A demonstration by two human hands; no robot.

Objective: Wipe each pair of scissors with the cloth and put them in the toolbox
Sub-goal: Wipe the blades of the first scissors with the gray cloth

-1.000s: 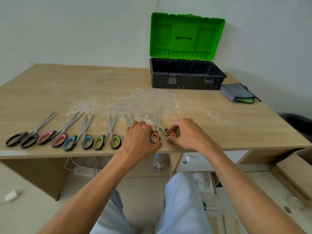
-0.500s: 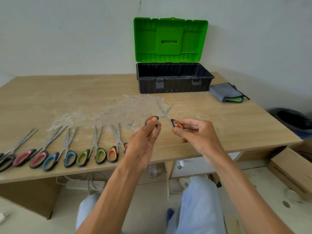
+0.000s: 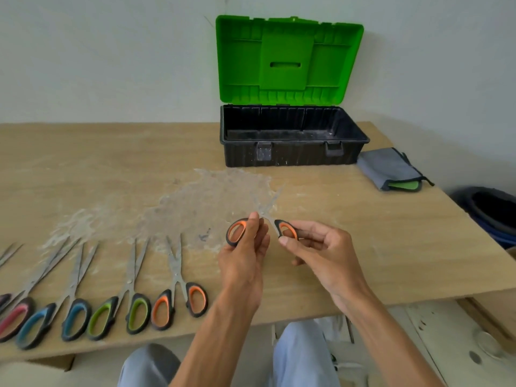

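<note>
I hold a pair of orange-handled scissors (image 3: 268,212) above the table with its blades spread apart. My left hand (image 3: 245,255) pinches the left handle loop and my right hand (image 3: 318,252) pinches the right one. The black toolbox (image 3: 293,157) stands open at the back with its green lid (image 3: 287,60) upright and nothing visible inside. A folded grey cloth (image 3: 391,169) with a green edge lies to the right of the toolbox. Several more scissors lie in a row at the table's front left, among them an orange pair (image 3: 178,286), a green pair (image 3: 125,305) and a blue pair (image 3: 61,314).
The wooden table (image 3: 363,233) carries a dusty white patch in its middle. A dark bin (image 3: 491,213) sits on the floor beyond the right edge. My knees and a cardboard box (image 3: 497,311) show below the front edge.
Both hands lifted the orange scissors off the table's front edge and spread the handles apart, opening the blades. My view shifted right, pushing the row of scissors to the left.
</note>
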